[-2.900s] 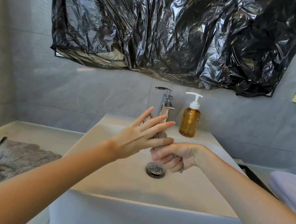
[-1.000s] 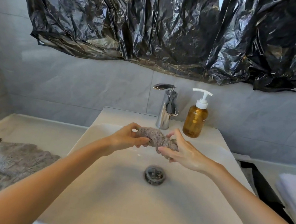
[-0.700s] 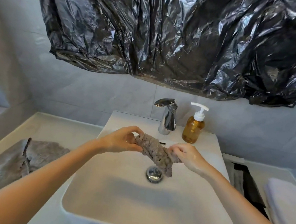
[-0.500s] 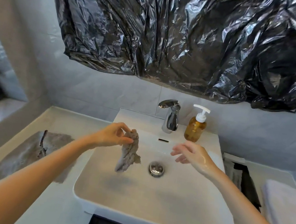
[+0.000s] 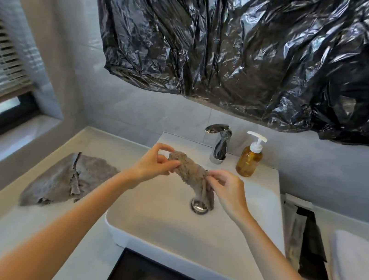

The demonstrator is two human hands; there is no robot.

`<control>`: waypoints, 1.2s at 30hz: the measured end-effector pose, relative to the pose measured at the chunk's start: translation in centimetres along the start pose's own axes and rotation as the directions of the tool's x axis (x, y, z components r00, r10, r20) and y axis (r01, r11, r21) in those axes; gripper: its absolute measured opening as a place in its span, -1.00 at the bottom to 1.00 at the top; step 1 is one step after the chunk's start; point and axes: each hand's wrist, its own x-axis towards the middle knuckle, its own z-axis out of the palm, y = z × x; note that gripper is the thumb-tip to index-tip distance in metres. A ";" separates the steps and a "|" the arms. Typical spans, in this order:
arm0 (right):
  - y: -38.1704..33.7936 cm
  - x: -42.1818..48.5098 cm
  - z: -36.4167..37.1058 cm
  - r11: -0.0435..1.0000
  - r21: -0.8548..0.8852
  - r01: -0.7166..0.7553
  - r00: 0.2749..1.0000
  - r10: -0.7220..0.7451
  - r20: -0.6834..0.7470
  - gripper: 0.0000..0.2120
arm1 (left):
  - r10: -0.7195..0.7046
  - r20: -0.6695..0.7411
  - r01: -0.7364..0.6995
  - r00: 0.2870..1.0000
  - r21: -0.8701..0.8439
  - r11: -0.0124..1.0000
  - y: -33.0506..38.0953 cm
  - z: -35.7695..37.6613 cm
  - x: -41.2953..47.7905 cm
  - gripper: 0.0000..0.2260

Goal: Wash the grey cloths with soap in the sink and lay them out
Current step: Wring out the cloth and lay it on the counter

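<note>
Right hand [image 5: 228,194] is back on the twisted cloth [image 5: 189,171]; half a second ago it was off and the cloth dangled from my left hand [image 5: 150,164] alone. Now both pinch it: left thumb and fingertips on the upper end, right on the lower end, a loose tail hanging toward the drain [image 5: 199,207]. It is held in the air over the sink [image 5: 165,224], roped up as if wrung. Step, I judge: untwist and open it for laying out. To do it well I'd hunt for a corner in each hand rather than the bulk, stay over the basin so drips fall in, then ease the hands apart. The other grey cloth [image 5: 63,181] lies spread on the counter [image 5: 110,145] to the left; I'd lay this one beside it without overlap.
</note>
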 end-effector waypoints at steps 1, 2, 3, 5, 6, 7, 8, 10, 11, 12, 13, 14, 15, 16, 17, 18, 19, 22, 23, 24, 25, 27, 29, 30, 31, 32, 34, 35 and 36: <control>-0.3 0.3 -0.6 1.000 0.023 -0.006 1.000 0.007 -0.024 -0.88 | 0.089 0.006 -0.088 0.996 0.173 0.981 -0.1 -0.4 -0.2 -0.73; -0.6 0.5 -1.2 0.999 0.038 -0.009 0.999 0.011 -0.038 -0.89 | 0.166 0.034 -0.169 0.985 0.316 0.934 -0.3 -0.7 -0.4 -0.73; -1.0 0.8 -1.6 0.999 0.040 -0.003 0.999 0.005 -0.047 -0.90 | 0.223 0.065 -0.229 0.973 0.414 0.881 -0.5 -1.0 -0.5 -0.72; -1.9 1.1 -1.9 0.999 0.018 0.030 0.998 -0.028 -0.059 -0.93 | 0.293 0.090 -0.293 0.952 0.540 0.789 -0.5 -1.6 -0.4 -0.70; -2.4 1.1 -1.8 0.999 0.011 0.043 0.997 -0.042 -0.059 -0.94 | 0.296 0.082 -0.285 0.952 0.593 0.753 -0.3 -1.8 -0.4 -0.67; -2.8 1.2 -1.6 0.999 -0.003 0.047 0.998 -0.047 -0.051 -0.94 | 0.281 0.061 -0.252 0.958 0.649 0.717 -0.2 -2.1 -0.3 -0.65; -3.2 1.1 -1.3 0.998 -0.027 0.050 0.998 -0.051 -0.037 -0.94 | 0.277 0.021 -0.210 0.961 0.706 0.677 -0.1 -2.3 -0.3 -0.62; -3.9 1.0 -0.8 0.995 -0.089 0.048 0.998 -0.050 -0.028 -0.93 | 0.337 -0.113 -0.143 0.935 0.749 0.647 0.1 -2.2 -0.5 -0.61; -4.1 1.1 -0.6 0.995 -0.091 0.033 0.998 -0.037 -0.044 -0.91 | 0.372 -0.172 -0.151 0.912 0.702 0.696 0.6 -1.6 -0.8 -0.64; -4.4 1.2 -0.5 0.998 -0.069 0.006 0.998 -0.011 -0.068 -0.88 | 0.364 -0.187 -0.182 0.913 0.611 0.770 1.2 -0.8 -1.1 -0.67; -4.6 1.4 -0.4 0.999 -0.032 -0.034 0.996 0.031 -0.086 -0.86 | 0.300 -0.146 -0.195 0.943 0.491 0.849 2.0 0.1 -1.5 -0.68; -4.8 1.6 -0.4 0.996 0.011 -0.084 0.992 0.084 -0.090 -0.84 | 0.192 -0.056 -0.157 0.980 0.375 0.913 2.6 1.1 -1.9 -0.65; -5.1 1.8 -0.4 0.989 0.061 -0.132 0.988 0.136 -0.079 -0.83 | 0.091 0.035 -0.098 0.995 0.319 0.943 2.9 2.1 -2.1 -0.60; -5.3 1.9 -0.5 0.978 0.114 -0.173 0.982 0.180 -0.055 -0.82 | 0.041 0.085 -0.067 0.996 0.333 0.940 3.0 3.0 -2.3 -0.58; -5.6 1.9 -0.6 0.966 0.161 -0.201 0.978 0.207 -0.023 -0.81 | 0.043 0.087 -0.072 0.995 0.366 0.928 2.9 3.6 -2.4 -0.59; -5.9 1.7 -0.7 0.960 0.180 -0.213 0.976 0.216 0.003 -0.80 | 0.075 0.056 -0.091 0.996 0.385 0.918 2.8 4.0 -2.5 -0.63; -6.1 1.6 -0.9 0.966 0.159 -0.203 0.979 0.204 0.011 -0.80 | 0.110 0.020 -0.110 0.994 0.380 0.918 2.6 4.1 -2.4 -0.69; -6.2 1.4 -1.1 0.991 0.034 -0.129 0.991 0.130 -0.012 -0.80 | 0.120 0.004 -0.115 0.993 0.318 0.941 2.3 3.4 -1.7 -0.86; -6.2 1.3 -1.2 0.993 0.007 -0.117 0.993 0.117 -0.016 -0.80 | 0.098 0.012 -0.097 0.995 0.301 0.949 2.2 2.9 -1.4 -0.89; -6.1 1.3 -1.4 0.993 -0.011 -0.117 0.993 0.117 -0.010 -0.79 | 0.082 0.017 -0.083 0.996 0.327 0.941 2.2 2.3 -1.2 -0.90; -6.0 1.4 -1.6 0.992 -0.023 -0.126 0.992 0.127 0.012 -0.77 | 0.082 0.021 -0.084 0.996 0.387 0.918 2.2 1.8 -1.0 -0.88; -5.6 1.7 -2.1 0.985 -0.019 -0.172 0.982 0.173 0.081 -0.70 | 0.097 0.034 -0.100 0.995 0.529 0.842 2.0 0.9 -0.8 -0.85; -5.7 2.0 -2.9 0.961 0.024 -0.274 0.951 0.268 0.153 -0.63 | 0.120 0.026 -0.112 0.992 0.601 0.792 1.8 0.1 -0.7 -0.86; -5.7 2.0 -3.3 0.945 0.028 -0.325 0.928 0.313 0.202 -0.60 | 0.132 0.016 -0.115 0.991 0.610 0.784 1.7 -0.3 -0.7 -0.89; -5.7 2.0 -3.7 0.941 0.000 -0.339 0.909 0.327 0.259 -0.56 | 0.144 0.002 -0.115 0.990 0.610 0.784 1.6 -0.7 -0.8 -0.92; -5.6 2.1 -4.0 0.949 -0.047 -0.313 0.896 0.311 0.316 -0.55 | 0.150 -0.016 -0.111 0.989 0.592 0.798 1.6 -1.0 -0.8 -0.94; -5.3 2.1 -4.5 0.977 -0.102 -0.188 0.886 0.214 0.412 -0.66 | 0.120 -0.039 -0.084 0.992 0.501 0.861 1.7 -1.8 -0.7 -0.94; -5.0 2.1 -4.6 0.984 -0.133 -0.117 0.887 0.164 0.431 -0.75 | 0.099 -0.036 -0.071 0.994 0.462 0.884 1.8 -2.2 -0.7 -0.95; -4.7 2.1 -4.7 0.983 -0.179 -0.048 0.898 0.121 0.423 -0.83 | 0.079 -0.032 -0.058 0.996 0.433 0.900 1.8 -2.5 -0.7 -0.96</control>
